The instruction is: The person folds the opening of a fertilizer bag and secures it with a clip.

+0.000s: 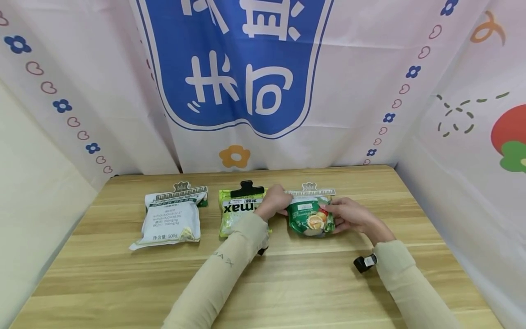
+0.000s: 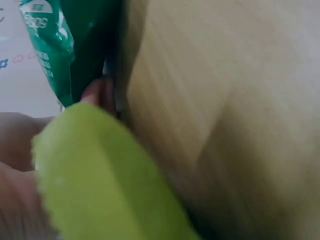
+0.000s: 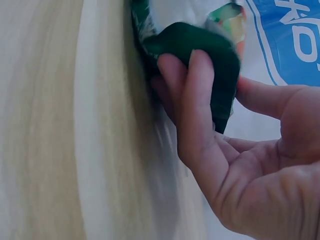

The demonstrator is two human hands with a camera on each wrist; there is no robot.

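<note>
Toward the right of the table lies a green bag [image 1: 303, 218] with fruit printed on it, a white-and-clear ruler clip [image 1: 311, 189] across its top edge. My right hand [image 1: 354, 214] pinches the bag's right side; in the right wrist view, fingers [image 3: 200, 85] lie on one face of the green edge and the thumb on the other. At the upper left corner, my left hand [image 1: 275, 201] grips the same bag close to the clip. Its fingertips are partly hidden behind the green film. My left forearm passes over a lime-green bag [image 1: 227, 219] with a black clip [image 1: 247, 188].
A white bag [image 1: 171, 221] marked 500g, with a ruler clip [image 1: 181, 190], lies at the left. Behind the wooden table [image 1: 135, 283] hangs a printed cloth [image 1: 197, 151]. A black wrist camera [image 1: 365, 263] sits by the right cuff.
</note>
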